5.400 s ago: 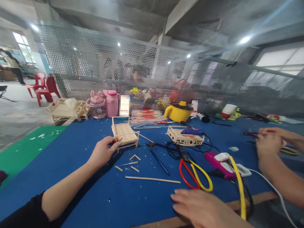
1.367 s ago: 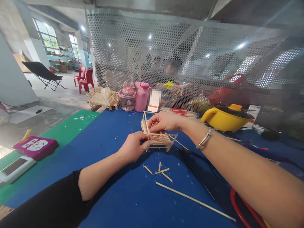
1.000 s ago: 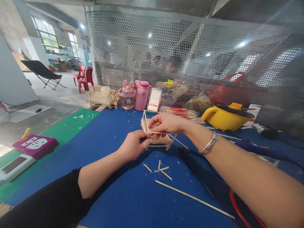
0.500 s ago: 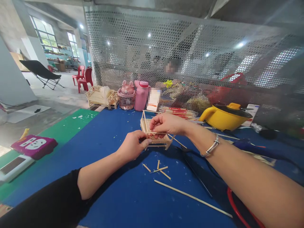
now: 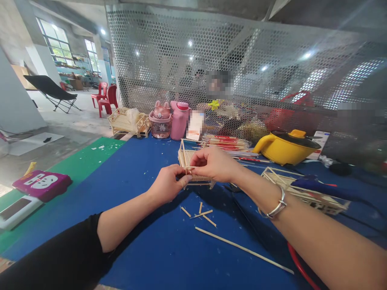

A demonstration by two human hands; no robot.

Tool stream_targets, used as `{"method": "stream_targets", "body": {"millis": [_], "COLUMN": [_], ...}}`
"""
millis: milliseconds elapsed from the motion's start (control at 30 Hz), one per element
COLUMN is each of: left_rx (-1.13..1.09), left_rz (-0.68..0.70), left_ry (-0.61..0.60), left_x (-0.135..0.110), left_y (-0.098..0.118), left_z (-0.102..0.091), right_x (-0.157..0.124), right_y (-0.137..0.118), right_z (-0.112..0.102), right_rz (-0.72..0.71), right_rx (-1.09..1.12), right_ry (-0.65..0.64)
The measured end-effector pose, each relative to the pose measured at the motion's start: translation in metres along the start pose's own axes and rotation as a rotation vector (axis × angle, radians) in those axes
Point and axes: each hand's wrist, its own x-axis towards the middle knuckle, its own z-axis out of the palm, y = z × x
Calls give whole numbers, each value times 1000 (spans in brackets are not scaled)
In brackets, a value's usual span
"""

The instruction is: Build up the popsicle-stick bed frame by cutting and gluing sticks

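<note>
A small model built of thin wooden sticks (image 5: 185, 156) stands on the blue tabletop, mostly behind my hands. My left hand (image 5: 169, 182) is closed at its near left corner, thumb and forefinger pinched on the frame. From the right, my right hand (image 5: 214, 164) reaches over the model, its fingers closed on a thin wooden stick (image 5: 190, 167) along the top near edge. Whether that stick is fixed to the frame, I cannot tell. Several short stick offcuts (image 5: 205, 213) and one long stick (image 5: 242, 249) lie nearer to me.
A second stick model (image 5: 320, 199) lies right, partly behind my right forearm; a third (image 5: 125, 122) stands back left. Pink bottles (image 5: 179, 121), bundled sticks (image 5: 226, 141) and a yellow pot (image 5: 279, 149) line the perforated screen (image 5: 169, 60). A purple power strip (image 5: 42, 185) lies left.
My right hand has turned and shifted slightly, and its forearm has moved, exposing more of the stick model on the right. My left hand keeps its pinch on the corner.
</note>
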Motion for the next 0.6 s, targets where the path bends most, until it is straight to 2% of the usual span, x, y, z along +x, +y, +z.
{"method": "stream_targets", "body": {"millis": [167,300,400,600], "left_rx": [-51,-119,-136,-136], "left_rz": [-25,-62,-100,-80], "left_ry": [54,103,70,1], "left_x": [-2,-4,-5,-9], "left_y": [1,4,7,15], "left_z": [2,3,3,3], "right_x": [-4,-4,-7,-27], "right_y": [3,5,5,0], "right_z": [7,7,3,3], "right_rz": [-61,-115,-146,-174], "right_rx": [-47,-73,-89,-113], "right_ry": [112,147,146,162]}}
